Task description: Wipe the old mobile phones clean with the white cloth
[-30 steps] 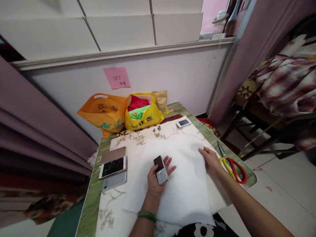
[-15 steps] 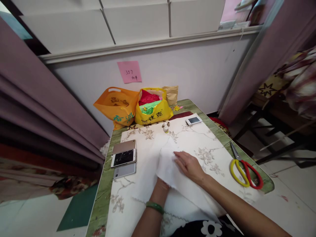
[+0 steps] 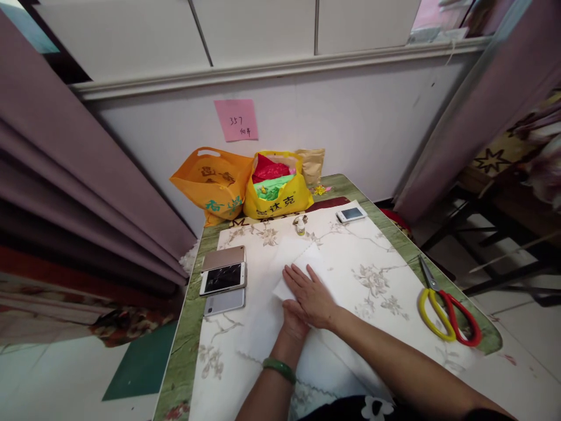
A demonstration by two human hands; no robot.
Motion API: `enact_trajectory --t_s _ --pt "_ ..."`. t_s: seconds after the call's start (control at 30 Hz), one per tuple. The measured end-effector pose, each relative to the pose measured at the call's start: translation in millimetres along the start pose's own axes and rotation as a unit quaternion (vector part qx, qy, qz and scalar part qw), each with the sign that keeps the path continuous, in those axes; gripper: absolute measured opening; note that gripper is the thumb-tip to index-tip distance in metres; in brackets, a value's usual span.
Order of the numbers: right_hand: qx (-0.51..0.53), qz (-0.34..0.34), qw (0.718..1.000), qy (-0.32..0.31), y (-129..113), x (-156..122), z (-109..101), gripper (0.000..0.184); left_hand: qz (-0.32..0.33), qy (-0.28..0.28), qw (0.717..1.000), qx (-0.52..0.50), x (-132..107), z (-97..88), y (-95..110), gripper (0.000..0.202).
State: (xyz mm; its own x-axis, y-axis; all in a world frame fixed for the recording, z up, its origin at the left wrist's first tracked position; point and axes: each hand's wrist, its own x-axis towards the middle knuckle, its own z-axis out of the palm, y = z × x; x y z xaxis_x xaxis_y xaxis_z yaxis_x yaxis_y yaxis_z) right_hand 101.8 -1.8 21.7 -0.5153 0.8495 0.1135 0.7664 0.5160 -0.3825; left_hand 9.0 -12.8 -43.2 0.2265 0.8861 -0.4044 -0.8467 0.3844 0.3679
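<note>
A white cloth with zigzag-cut edges lies folded on the table in front of me. My right hand rests flat on the folded part, palm down, fingers stretched out and slightly apart. Beneath it and closer to me is my left hand, with a green bangle on its wrist; its thumb side shows, while its other fingers are hidden by the right hand and the cloth. A small white bottle stands beyond the cloth's far tip.
Several phones lie about: a stack with a cracked white phone at left, another white phone at back right. Scissors with yellow and red handles sit at right. An orange bag and a filled yellow bag stand against the wall.
My right hand has moved left and flattened on the cloth, over the left hand. The left hand, earlier covered by the cloth from the wrist, now partly shows. The view shifted slightly.
</note>
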Motion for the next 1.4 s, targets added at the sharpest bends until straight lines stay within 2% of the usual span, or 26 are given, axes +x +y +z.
enact_trajectory --t_s 0.07,0.27,0.37,0.47,0.57,0.7,0.8,0.87,0.93,1.03,1.1,1.2,1.3,1.4 --pt "0.004 0.016 1.0 -0.005 5 4 -2 0.072 -0.031 0.001 0.999 -0.031 -1 9.6 0 0.044" --pt "0.004 0.084 0.996 0.0 25 15 -4 0.071 -0.089 -0.064 0.993 -0.041 -10 41.0 6 0.059" --pt "-0.014 0.105 0.994 0.023 38 9 -1 0.07 -0.118 -0.087 0.989 -0.034 -17 45.9 10 0.067" --pt "-0.05 0.118 0.99 0.049 49 -10 3 0.068 -0.117 -0.116 0.985 -0.05 -20 44.6 12 0.071" --pt "-0.081 0.083 0.991 0.061 50 -35 5 0.068 -0.108 -0.119 0.985 -0.062 -16 40.6 11 0.071" --pt "-0.091 0.001 0.994 0.054 31 -60 0 0.075 -0.091 -0.084 0.99 -0.074 -13 33.0 11 0.068" --pt "-0.067 -0.072 0.995 0.024 14 -65 -8 0.083 -0.133 -0.071 0.985 -0.082 -18 29.1 12 0.065" --pt "-0.041 -0.12 0.992 -0.005 6 -61 -12 0.088 -0.181 -0.064 0.978 -0.076 -23 29.8 14 0.064" --pt "-0.015 -0.144 0.989 -0.03 4 -54 -15 0.087 -0.201 -0.049 0.976 -0.072 -26 33.5 15 0.062" --pt "0.011 -0.116 0.992 -0.04 8 -38 -16 0.072 -0.138 -0.03 0.985 -0.101 -24 41.4 15 0.052" --pt "0.02 -0.077 0.996 -0.034 14 -28 -13 0.065 -0.104 -0.039 0.987 -0.119 -21 44.9 15 0.048" --pt "0.025 -0.028 0.999 -0.013 23 -18 -7 0.064 -0.108 -0.066 0.987 -0.096 -17 45.3 14 0.054" --pt "0.056 0.006 0.997 0.043 30 -18 0 0.063 -0.116 -0.07 0.99 -0.049 -18 43.2 13 0.061" --pt "0.128 0.066 0.98 0.139 39 -29 5 0.052 -0.12 -0.095 0.987 -0.045 -20 42.4 10 0.066"
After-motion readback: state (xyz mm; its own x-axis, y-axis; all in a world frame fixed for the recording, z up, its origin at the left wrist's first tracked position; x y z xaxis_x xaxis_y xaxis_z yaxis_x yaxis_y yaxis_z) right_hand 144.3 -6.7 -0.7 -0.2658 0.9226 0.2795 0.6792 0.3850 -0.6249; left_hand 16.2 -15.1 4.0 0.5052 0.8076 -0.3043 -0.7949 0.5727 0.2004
